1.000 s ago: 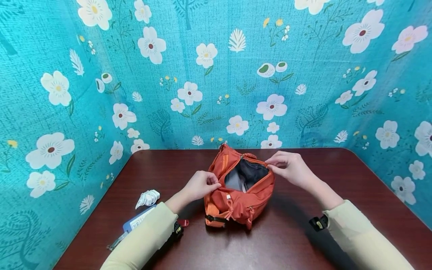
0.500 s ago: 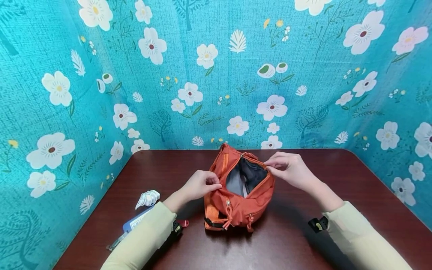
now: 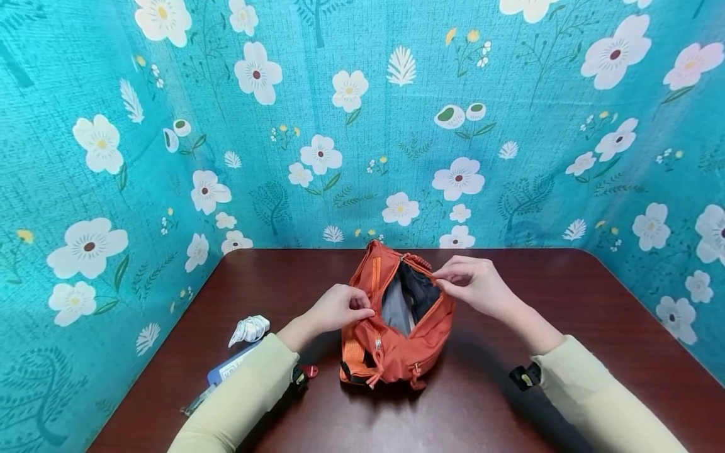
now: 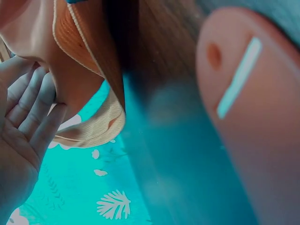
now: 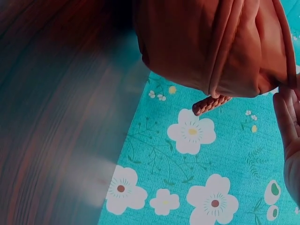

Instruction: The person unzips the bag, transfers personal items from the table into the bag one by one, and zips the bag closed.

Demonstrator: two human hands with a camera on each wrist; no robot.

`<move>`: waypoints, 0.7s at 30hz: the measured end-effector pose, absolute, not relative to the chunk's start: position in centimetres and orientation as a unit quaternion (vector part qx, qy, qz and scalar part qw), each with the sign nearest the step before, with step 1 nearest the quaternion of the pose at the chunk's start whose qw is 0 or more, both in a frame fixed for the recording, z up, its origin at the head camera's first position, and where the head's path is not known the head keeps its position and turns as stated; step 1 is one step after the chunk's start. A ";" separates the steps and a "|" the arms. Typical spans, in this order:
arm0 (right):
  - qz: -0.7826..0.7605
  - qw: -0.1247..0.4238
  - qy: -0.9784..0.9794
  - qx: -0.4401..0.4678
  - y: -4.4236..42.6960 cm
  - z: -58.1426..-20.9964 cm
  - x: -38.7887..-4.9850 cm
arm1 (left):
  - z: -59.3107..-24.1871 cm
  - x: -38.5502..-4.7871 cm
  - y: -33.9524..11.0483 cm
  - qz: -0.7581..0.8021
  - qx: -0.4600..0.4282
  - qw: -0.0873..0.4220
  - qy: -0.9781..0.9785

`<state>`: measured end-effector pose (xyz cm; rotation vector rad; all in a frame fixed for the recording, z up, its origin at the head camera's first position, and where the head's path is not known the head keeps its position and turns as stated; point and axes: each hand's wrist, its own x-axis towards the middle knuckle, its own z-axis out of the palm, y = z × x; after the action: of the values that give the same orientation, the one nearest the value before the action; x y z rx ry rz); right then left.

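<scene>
An orange-red fabric bag (image 3: 408, 349) with zips, cord pulls and a webbing strap (image 4: 93, 131) stands on the table, its mouth open on a grey and black lining (image 3: 399, 305). My left hand (image 3: 340, 308) pinches the left edge of that mouth between thumb and fingers. At the right edge, my right hand (image 3: 476, 283) pinches the rim with thumb and forefinger. The left wrist view shows my left hand's fingers against the bag's fabric. In the right wrist view, my right hand is partly cut off by the frame. Whatever lies deep in the bag cannot be made out.
Left on the dark red-brown table (image 3: 272, 277) lie a white bundle (image 3: 249, 329), a blue-and-white flat item (image 3: 229, 368) partly under my left sleeve, and a small metallic thing (image 3: 195, 402). A small red object (image 3: 310, 371) sits by my left wrist. Flowered teal cloth (image 3: 362, 145) surrounds the table.
My right hand has moved a little to the left with the rim, and the bag's mouth has narrowed. My left hand keeps its pinch in nearly the same place.
</scene>
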<state>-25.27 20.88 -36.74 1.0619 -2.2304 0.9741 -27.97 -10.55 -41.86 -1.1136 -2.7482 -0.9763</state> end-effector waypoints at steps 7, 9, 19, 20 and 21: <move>0.364 0.237 -0.817 0.378 20.4 -37.0 -25.2 | -41.5 -27.9 -10.3 -0.315 -0.353 0.000 -0.881; 0.366 0.236 -0.818 0.375 20.4 -37.2 -25.2 | -41.3 -27.8 -10.4 -0.322 -0.354 0.004 -0.878; 0.381 0.220 -0.822 0.362 20.4 -37.4 -25.2 | -39.6 -26.5 -15.0 -0.348 -0.346 0.012 -0.872; 0.382 0.218 -0.822 0.362 20.4 -37.4 -25.1 | -39.6 -26.3 -15.7 -0.341 -0.345 0.006 -0.875; 0.381 0.219 -0.822 0.362 20.5 -37.4 -25.1 | -39.6 -26.1 -16.5 -0.335 -0.344 0.000 -0.877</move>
<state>-25.11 20.48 -37.41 1.0010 -2.2758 1.0542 -26.10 -16.45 -39.55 -1.0824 -2.7555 -1.0535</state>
